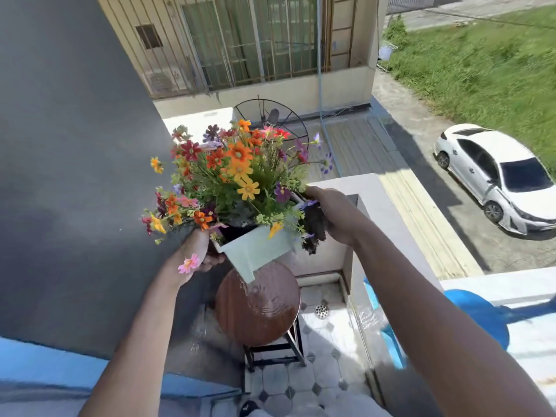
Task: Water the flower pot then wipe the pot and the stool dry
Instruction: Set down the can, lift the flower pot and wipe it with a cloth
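Note:
A pale green square flower pot [258, 248] full of orange, red, yellow and purple flowers [237, 170] is held tilted in the air above the stool. My left hand [198, 254] grips its left side near the rim. My right hand [334, 215] is on its right side and also clutches a dark cloth [316, 230] against the pot. Below, the round brown wooden stool [261, 308] has a wet, shiny seat and black metal legs.
A dark grey wall [75, 176] stands close on the left. A white balcony parapet [370, 206] runs on the right, with a blue watering can [478, 314] beside it. The tiled floor [316, 377] has a drain [321, 311]. Far below are a roof and a white car [496, 176].

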Tool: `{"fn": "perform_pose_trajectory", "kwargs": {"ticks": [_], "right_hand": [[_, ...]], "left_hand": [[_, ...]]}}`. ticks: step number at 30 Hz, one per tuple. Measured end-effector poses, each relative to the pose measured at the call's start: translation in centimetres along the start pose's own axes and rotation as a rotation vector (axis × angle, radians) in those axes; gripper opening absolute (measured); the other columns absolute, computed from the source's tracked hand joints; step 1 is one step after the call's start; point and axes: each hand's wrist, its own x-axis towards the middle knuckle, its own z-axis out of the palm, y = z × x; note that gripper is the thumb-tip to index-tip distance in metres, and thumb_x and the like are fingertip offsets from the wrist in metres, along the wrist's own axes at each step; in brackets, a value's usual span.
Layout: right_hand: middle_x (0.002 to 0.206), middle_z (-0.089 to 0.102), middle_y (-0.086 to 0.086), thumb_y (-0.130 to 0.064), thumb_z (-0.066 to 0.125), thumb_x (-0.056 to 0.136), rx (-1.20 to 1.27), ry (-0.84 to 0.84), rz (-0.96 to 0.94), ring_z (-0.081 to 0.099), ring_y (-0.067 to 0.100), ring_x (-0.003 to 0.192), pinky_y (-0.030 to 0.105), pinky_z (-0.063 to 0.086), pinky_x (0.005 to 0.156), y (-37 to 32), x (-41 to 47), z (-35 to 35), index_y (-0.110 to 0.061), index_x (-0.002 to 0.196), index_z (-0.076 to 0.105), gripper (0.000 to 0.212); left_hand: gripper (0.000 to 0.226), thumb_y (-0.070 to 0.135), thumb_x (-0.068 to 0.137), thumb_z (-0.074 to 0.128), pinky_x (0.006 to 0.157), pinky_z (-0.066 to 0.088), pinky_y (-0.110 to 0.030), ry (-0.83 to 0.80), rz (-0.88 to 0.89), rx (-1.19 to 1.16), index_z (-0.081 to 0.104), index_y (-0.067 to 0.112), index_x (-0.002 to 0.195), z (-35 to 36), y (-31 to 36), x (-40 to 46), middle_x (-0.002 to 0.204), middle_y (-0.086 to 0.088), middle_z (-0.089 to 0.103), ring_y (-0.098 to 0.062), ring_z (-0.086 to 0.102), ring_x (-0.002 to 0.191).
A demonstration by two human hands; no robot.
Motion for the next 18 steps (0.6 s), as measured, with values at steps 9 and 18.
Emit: {"fn": "perform_pose_trajectory", "kwargs": {"ticks": [9, 18], "right_hand": [[0.054, 0.044, -0.006, 0.013, 0.044, 0.090, -0.188, 0.091, 0.014, 0.039, 0.005, 0.047, 0.017, 0.035, 0.043, 0.5, -1.1, 0.3, -0.016, 0.060, 0.044, 0.042], [0.046, 0.018, -0.010, -0.015, 0.069, 0.066, 0.101, 0.459, -0.112, 0.018, 0.014, 0.054, 0.030, 0.014, 0.053, 3.6, -1.3, 3.3, -0.021, 0.039, 0.030, 0.048]], "left_hand": [[0.045, 0.035, 0.091, 0.050, 0.035, 0.018, -0.005, -0.039, -0.020, 0.143, 0.053, 0.004, 0.058, 0.0, 0.1, 0.2, 0.033, -0.007, 0.048, -0.007, 0.029, 0.018], [0.058, 0.044, 0.099, 0.036, 0.038, 0.023, -0.020, 0.271, 0.233, -0.048, 0.059, 0.003, 0.065, 4.0, -3.1, 0.8, 0.040, -0.006, 0.052, -0.019, 0.032, 0.030]]}}
